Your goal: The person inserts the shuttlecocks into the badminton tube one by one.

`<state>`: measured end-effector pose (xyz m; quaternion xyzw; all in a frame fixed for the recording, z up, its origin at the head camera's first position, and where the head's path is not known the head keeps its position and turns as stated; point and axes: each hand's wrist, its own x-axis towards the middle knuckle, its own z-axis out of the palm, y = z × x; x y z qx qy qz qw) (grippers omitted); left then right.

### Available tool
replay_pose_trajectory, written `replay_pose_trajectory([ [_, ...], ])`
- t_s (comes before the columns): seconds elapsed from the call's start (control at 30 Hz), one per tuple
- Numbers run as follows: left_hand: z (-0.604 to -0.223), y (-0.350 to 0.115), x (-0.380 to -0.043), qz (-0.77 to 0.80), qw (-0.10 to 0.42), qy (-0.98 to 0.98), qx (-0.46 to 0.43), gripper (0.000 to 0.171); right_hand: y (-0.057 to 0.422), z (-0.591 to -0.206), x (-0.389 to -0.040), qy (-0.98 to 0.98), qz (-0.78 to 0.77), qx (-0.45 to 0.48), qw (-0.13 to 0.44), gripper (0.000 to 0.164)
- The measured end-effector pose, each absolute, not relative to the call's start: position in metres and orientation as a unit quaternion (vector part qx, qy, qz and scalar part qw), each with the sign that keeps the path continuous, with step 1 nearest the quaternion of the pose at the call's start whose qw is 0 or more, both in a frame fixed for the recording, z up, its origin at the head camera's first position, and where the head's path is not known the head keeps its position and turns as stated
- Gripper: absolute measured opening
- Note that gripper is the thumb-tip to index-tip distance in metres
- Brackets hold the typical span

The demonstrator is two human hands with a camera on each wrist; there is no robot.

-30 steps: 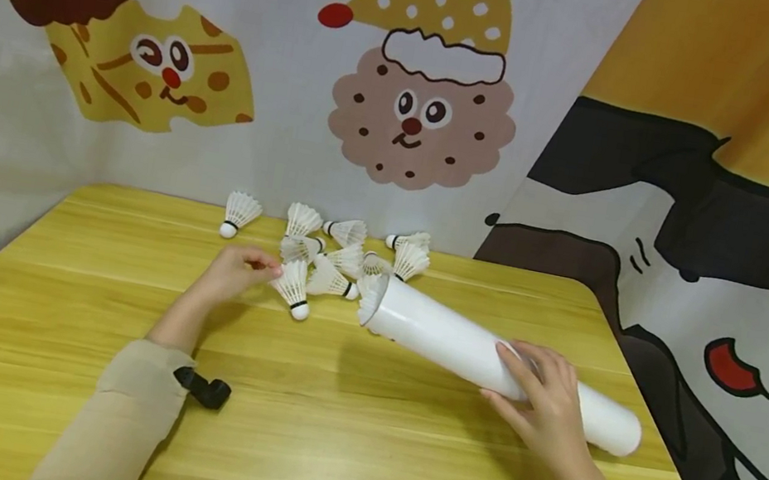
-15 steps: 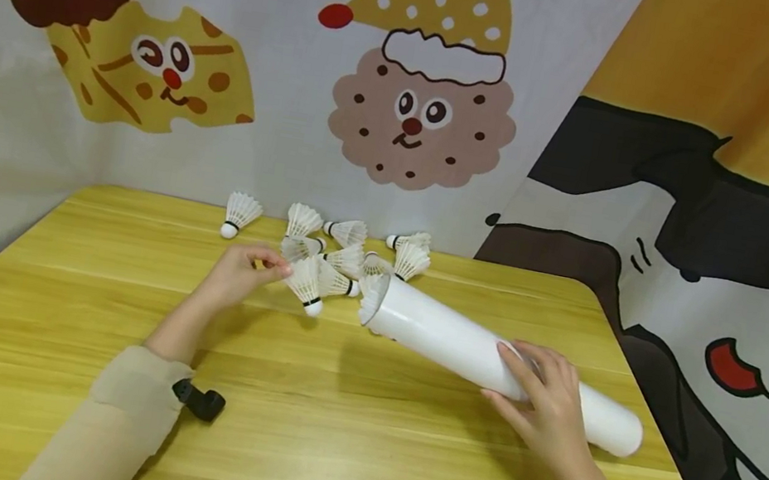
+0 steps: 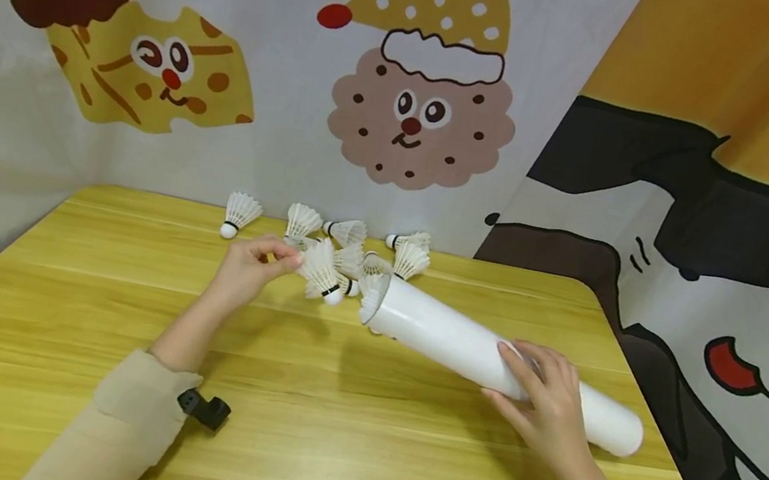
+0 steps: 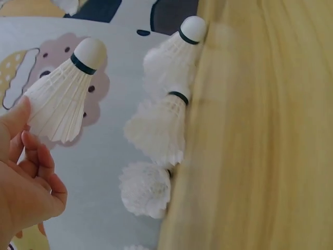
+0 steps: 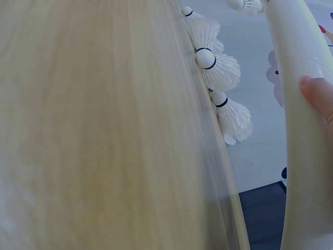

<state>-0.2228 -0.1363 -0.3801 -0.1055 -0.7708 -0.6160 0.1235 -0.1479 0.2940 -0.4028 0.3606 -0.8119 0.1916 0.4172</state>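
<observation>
My left hand (image 3: 249,273) pinches a white shuttlecock (image 3: 322,270) by its feather rim, between thumb and fingers. In the left wrist view the held shuttlecock (image 4: 65,96) has its cork end pointing up and away from the hand, a dark band round the cork. My right hand (image 3: 544,400) grips a long white tube (image 3: 448,338) around its middle, tilted with its mouth to the left. White feathers (image 3: 371,298) show at that mouth. The held shuttlecock's cork faces the mouth, a short gap apart. In the right wrist view only a thumb (image 5: 318,94) shows on the tube.
Several loose shuttlecocks (image 3: 411,259) lie in a cluster at the table's back edge, behind the tube's mouth. One shuttlecock (image 3: 240,213) sits apart on the left. A printed cloth (image 3: 245,168) hangs behind the wooden table (image 3: 321,448).
My left hand has lifted the pinched shuttlecock and carried it right, towards the tube's mouth. The right hand and the tube have stayed in place.
</observation>
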Motion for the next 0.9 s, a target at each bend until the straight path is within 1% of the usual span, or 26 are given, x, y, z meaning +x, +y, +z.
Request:
replay_pose_trajectory([
  [0.2,-0.371,-0.130,-0.217,-0.660,0.145,-0.731,-0.096,0.016,0.294,-0.402,-0.148,-0.815,0.189,0.359,0.414,0.056],
  [0.43,-0.357,-0.116,-0.203,-0.682,0.159,-0.709,-0.089,0.020,0.294,-0.402,-0.148,-0.815,0.189,0.359,0.415,0.056],
  [0.47,-0.356,-0.114,-0.202,-0.686,0.161,-0.704,-0.091,0.019,0.294,-0.402,-0.148,-0.814,0.189,0.360,0.415,0.056],
  [0.6,-0.352,-0.105,-0.196,-0.709,0.176,-0.676,-0.100,0.003,0.294,-0.402,-0.148,-0.812,0.189,0.361,0.418,0.056],
  [0.63,-0.351,-0.103,-0.194,-0.711,0.182,-0.671,-0.103,0.002,0.294,-0.402,-0.148,-0.812,0.189,0.361,0.419,0.056],
  [0.7,-0.351,-0.098,-0.191,-0.713,0.197,-0.664,-0.111,0.007,0.294,-0.402,-0.148,-0.811,0.188,0.362,0.420,0.056],
  [0.8,-0.351,-0.091,-0.188,-0.711,0.217,-0.658,-0.118,0.005,0.293,-0.402,-0.148,-0.812,0.188,0.362,0.418,0.056],
  [0.9,-0.352,-0.084,-0.185,-0.709,0.225,-0.658,-0.117,0.004,0.293,-0.402,-0.147,-0.813,0.188,0.361,0.417,0.056],
])
